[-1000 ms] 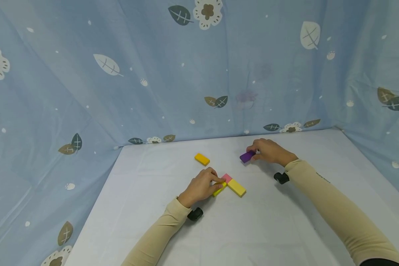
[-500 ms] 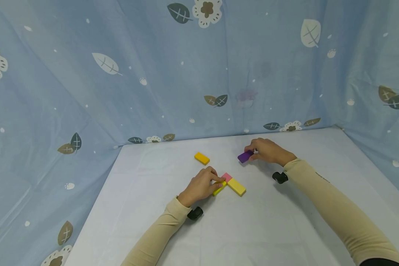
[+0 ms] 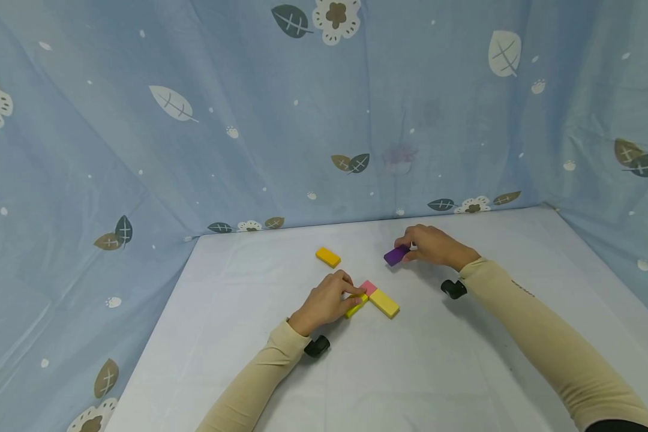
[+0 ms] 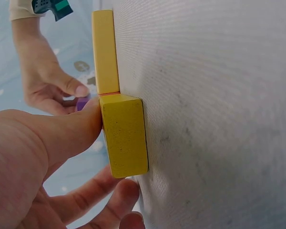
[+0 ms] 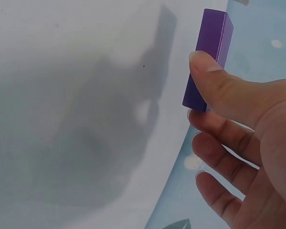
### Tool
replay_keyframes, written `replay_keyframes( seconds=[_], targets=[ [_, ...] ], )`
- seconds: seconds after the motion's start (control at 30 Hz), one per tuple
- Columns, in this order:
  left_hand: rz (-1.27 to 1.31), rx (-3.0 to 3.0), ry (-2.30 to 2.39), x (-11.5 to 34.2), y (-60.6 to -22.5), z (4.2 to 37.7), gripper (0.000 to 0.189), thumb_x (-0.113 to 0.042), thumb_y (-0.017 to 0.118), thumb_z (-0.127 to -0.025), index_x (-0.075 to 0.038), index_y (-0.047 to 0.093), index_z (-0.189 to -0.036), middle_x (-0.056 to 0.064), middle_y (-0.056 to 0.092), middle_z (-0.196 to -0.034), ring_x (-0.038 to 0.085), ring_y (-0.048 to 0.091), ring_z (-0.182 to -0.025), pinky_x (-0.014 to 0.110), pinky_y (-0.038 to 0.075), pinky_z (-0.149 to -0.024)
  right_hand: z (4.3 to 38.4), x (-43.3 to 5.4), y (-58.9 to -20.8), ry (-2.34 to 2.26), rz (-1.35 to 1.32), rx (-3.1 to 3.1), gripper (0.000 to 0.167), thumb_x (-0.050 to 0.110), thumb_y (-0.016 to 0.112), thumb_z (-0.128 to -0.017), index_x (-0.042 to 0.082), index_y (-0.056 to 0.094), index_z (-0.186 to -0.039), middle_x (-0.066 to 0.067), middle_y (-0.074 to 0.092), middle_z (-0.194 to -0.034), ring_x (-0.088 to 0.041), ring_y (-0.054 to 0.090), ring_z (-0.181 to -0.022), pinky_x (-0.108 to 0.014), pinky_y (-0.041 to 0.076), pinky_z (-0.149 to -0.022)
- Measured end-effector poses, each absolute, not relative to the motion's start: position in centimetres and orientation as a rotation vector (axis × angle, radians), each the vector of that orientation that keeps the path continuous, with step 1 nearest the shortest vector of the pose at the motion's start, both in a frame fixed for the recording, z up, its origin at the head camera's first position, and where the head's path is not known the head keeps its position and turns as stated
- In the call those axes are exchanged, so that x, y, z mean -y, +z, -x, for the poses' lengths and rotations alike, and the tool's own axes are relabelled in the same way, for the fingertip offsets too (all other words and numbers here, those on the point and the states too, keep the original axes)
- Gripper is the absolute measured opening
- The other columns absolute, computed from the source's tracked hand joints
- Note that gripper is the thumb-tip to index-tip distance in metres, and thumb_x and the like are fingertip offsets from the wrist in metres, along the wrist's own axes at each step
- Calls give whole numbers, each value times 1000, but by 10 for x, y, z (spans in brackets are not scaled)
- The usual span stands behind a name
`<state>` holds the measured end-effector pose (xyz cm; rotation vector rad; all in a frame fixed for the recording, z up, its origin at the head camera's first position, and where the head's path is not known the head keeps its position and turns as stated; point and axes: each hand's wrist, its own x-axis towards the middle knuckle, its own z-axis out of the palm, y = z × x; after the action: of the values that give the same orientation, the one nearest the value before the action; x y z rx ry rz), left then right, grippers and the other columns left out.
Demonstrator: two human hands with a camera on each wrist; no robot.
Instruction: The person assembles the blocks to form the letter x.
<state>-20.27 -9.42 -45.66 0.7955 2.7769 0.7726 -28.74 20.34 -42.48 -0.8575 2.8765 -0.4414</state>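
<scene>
I see a bare left hand (image 3: 326,303), a snug beige left sleeve (image 3: 248,384) ending just behind it, and a black wrist camera (image 3: 317,347). Behind the right hand (image 3: 434,246) I find a matching right sleeve (image 3: 551,342), its dark marking (image 3: 522,288) too small to read, and a dark camera with a green patch (image 4: 62,5).

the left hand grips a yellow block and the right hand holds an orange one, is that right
Not quite: the right hand holds a purple block, as the right wrist view shows. The left hand does grip a yellow block.
</scene>
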Motion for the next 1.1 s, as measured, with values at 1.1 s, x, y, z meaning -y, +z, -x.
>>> replay_keyframes(
  seconds=[1.1],
  targets=[
    [-801,-2775,761,94,-455,203,26,-26,72,-98,-21,77,-124,2,63,-114,16,54,-98,26,44,-69,281,-191,-424,-422,946,-2857,35,15,84,-86,14,78,-121,-3,71,-103,-24,63,-96,-39,52,-83]
  ],
)
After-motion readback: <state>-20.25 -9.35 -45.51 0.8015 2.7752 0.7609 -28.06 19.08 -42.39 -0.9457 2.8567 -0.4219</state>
